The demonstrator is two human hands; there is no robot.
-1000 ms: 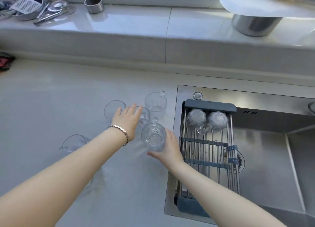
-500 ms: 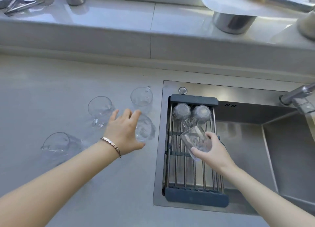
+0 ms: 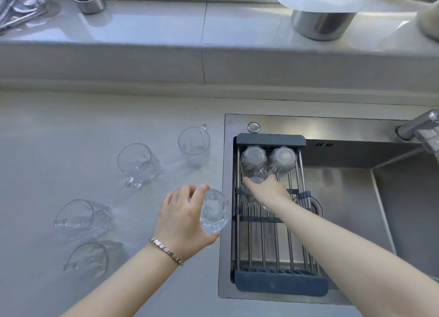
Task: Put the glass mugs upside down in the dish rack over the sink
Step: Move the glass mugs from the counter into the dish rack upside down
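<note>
Two glass mugs (image 3: pixel 253 160) (image 3: pixel 283 158) stand upside down at the far end of the dish rack (image 3: pixel 280 282) over the sink. My right hand (image 3: pixel 269 190) presses a third mug (image 3: pixel 256 180) down onto the rack bars just behind them; the hand hides most of it. Left of the sink rim, my left hand (image 3: pixel 183 218) grips another mug (image 3: pixel 213 212), lifted and tilted. Several more clear mugs stand on the counter: one (image 3: pixel 194 145) far, one (image 3: pixel 136 164) to its left, and two (image 3: pixel 82 218) (image 3: pixel 89 259) near the front left.
The steel sink (image 3: pixel 351 197) opens right of the rack, with a tap (image 3: pixel 420 128) at the far right. A raised ledge behind holds a steel cup (image 3: pixel 89 0), utensils (image 3: pixel 21 10) and a steel pot (image 3: pixel 320 24) under a white lid.
My right hand has lowered its mug onto the rack behind the two upturned ones. My left hand has closed on a counter mug and lifted it toward the sink.
</note>
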